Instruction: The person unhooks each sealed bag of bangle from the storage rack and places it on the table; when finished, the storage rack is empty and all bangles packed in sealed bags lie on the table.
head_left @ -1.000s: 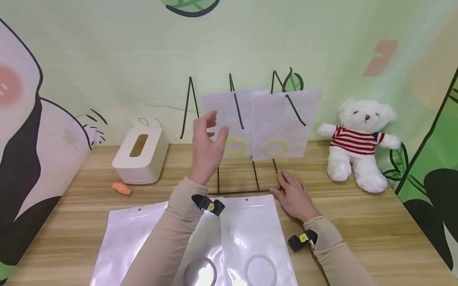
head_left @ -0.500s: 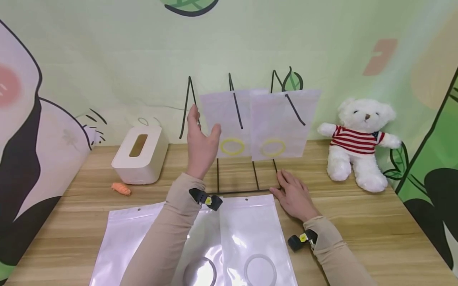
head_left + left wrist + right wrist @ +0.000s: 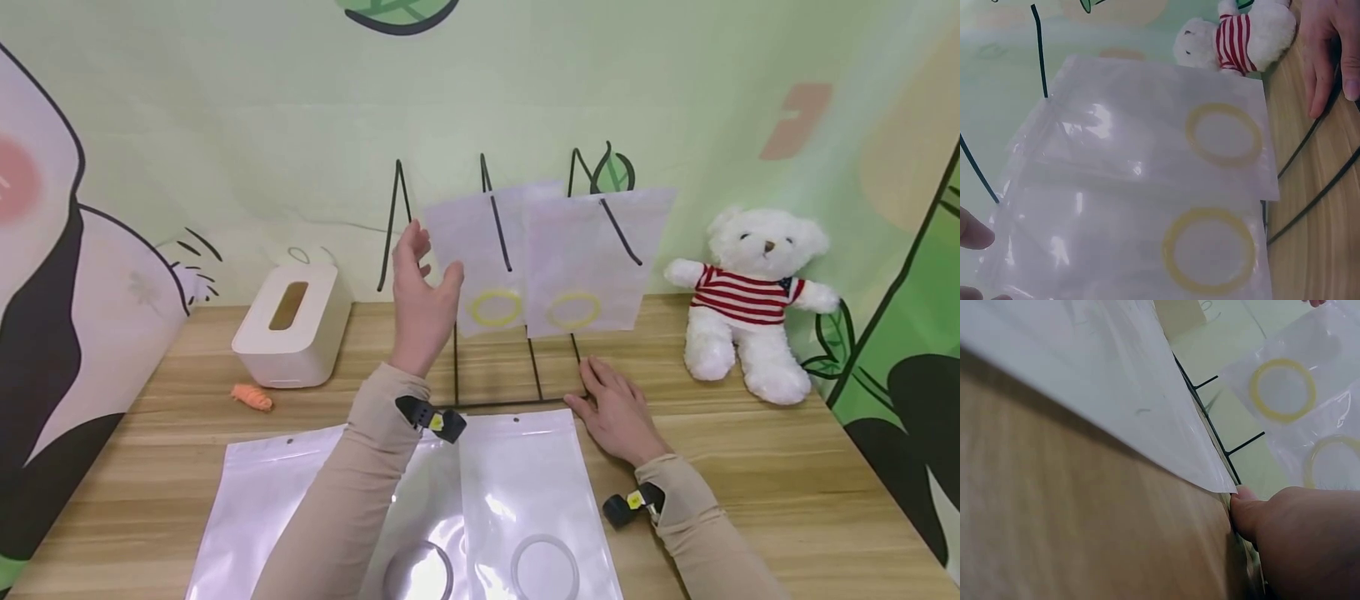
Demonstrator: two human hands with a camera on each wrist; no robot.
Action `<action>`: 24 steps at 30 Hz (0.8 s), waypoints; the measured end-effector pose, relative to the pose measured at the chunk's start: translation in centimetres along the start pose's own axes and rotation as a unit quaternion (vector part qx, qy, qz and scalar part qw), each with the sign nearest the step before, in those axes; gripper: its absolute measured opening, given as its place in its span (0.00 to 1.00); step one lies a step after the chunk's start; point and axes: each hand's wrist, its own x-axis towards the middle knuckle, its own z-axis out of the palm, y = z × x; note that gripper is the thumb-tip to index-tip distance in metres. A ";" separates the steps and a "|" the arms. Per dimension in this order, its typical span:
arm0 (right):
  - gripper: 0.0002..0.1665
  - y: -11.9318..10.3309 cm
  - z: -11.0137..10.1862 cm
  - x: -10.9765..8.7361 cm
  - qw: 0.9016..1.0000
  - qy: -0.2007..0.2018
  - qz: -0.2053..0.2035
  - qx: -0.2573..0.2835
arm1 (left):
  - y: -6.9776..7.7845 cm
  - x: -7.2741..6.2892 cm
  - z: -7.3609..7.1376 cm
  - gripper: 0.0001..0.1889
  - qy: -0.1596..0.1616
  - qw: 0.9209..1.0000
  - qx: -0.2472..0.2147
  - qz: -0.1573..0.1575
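A black wire rack (image 3: 517, 403) with upright hooks stands on the table. Two clear zip bags, each with a yellow ring inside, hang from it: the left bag (image 3: 480, 250) and the right bag (image 3: 592, 258). My left hand (image 3: 423, 312) is raised beside the left bag's left edge, fingers loosely bent and holding nothing. In front of it hangs the yellow ring (image 3: 1209, 251). My right hand (image 3: 618, 412) rests on the right front corner of the rack's base. Its thumb (image 3: 1244, 512) lies by the front wire; part of its fingers is hidden in the right wrist view.
Flat clear bags (image 3: 525, 475) with pale rings lie in front of the rack. A white tissue box (image 3: 292, 333) and a small orange object (image 3: 252, 397) are at the left. A white teddy bear (image 3: 750, 308) in a striped shirt sits at the right.
My left hand has drawn slightly left, away from the left bag, and its fingers have shifted. The left bag has swung a little. The right hand has stayed on the rack's base.
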 end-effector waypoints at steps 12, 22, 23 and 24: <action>0.38 -0.1 0.1 -0.1 1.000 -0.002 0.002 -0.002 | -8.0 -2.1 -3.5 0.52 -0.356 0.869 0.315 -0.138; 0.38 -0.1 -0.1 -0.2 1.000 0.001 0.001 0.000 | -11.8 -3.9 -5.0 0.55 -0.424 0.816 0.371 -0.130; 0.38 -0.1 -0.1 -0.2 1.000 -0.001 0.001 -0.001 | -11.9 -3.9 -5.1 0.56 -0.422 0.817 0.369 -0.132; 0.38 -0.1 -0.1 -0.1 1.000 -0.002 -0.001 -0.002 | -12.0 -3.9 -5.1 0.57 -0.421 0.817 0.368 -0.136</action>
